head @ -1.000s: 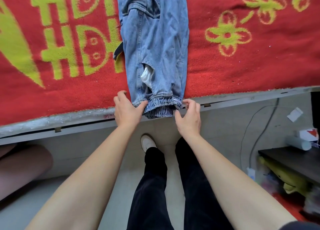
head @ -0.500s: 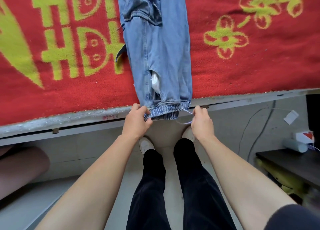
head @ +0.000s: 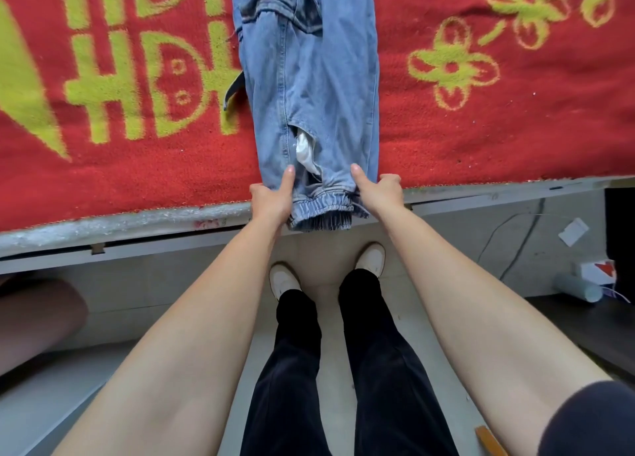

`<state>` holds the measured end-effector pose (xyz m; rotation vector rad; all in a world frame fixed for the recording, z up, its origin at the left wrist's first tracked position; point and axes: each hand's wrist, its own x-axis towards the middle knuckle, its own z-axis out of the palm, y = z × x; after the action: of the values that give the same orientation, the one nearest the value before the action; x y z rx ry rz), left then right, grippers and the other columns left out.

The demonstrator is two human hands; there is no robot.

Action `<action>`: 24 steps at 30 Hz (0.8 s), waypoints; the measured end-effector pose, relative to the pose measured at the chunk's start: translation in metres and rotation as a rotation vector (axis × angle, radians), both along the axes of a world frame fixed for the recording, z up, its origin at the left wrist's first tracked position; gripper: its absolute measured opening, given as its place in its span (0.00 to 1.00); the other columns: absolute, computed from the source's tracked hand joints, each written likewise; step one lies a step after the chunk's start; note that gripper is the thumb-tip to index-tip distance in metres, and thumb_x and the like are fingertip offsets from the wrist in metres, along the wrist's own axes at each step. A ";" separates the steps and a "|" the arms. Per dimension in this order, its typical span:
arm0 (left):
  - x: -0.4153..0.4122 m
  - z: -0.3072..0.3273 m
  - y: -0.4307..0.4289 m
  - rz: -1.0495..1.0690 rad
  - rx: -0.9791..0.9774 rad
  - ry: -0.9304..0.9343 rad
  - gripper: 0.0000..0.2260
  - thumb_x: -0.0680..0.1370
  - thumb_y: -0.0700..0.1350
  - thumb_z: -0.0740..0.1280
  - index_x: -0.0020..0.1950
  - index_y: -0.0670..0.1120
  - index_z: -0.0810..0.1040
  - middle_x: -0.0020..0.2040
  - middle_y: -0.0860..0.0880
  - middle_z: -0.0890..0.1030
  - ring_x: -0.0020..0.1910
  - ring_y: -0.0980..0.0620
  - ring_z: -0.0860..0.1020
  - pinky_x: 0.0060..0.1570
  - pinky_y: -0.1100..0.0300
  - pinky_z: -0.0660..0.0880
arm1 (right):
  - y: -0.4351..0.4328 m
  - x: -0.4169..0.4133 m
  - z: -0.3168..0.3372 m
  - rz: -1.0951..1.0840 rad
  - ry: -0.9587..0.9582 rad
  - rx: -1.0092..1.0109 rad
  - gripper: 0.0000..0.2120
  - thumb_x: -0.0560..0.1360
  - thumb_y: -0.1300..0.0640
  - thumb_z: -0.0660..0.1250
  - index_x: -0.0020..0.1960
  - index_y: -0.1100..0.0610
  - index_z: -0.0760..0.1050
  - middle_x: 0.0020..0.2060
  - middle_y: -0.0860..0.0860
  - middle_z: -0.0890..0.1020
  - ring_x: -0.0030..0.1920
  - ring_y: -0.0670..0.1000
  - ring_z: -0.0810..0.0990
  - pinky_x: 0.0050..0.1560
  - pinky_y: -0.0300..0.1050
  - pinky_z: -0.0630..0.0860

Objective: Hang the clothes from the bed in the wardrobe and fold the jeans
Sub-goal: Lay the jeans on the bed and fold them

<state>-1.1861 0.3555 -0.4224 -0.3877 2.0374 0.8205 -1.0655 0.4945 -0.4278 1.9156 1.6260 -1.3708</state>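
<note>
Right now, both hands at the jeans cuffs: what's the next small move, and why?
Probably lift the cuffs and carry them toward the waist end, folding the jeans in half. The jeans lie flat on the red blanket, cuffs at its near edge, and the left hand and right hand each grip one side, thumbs on top.

bed [head: 144, 230] | red blanket [head: 481, 139] on top | jeans [head: 316, 87] on blanket
</note>
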 end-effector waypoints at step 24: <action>0.021 0.060 -0.026 0.114 0.097 -0.380 0.19 0.69 0.47 0.73 0.56 0.39 0.80 0.42 0.44 0.86 0.37 0.46 0.84 0.44 0.45 0.83 | 0.037 0.052 0.047 0.178 0.000 -0.175 0.22 0.81 0.62 0.59 0.75 0.56 0.63 0.62 0.56 0.73 0.52 0.60 0.80 0.46 0.55 0.83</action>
<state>-1.1649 0.3294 -0.3621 -0.5638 1.6292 0.8395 -1.0135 0.5315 -0.3810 1.6318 1.5765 -1.3896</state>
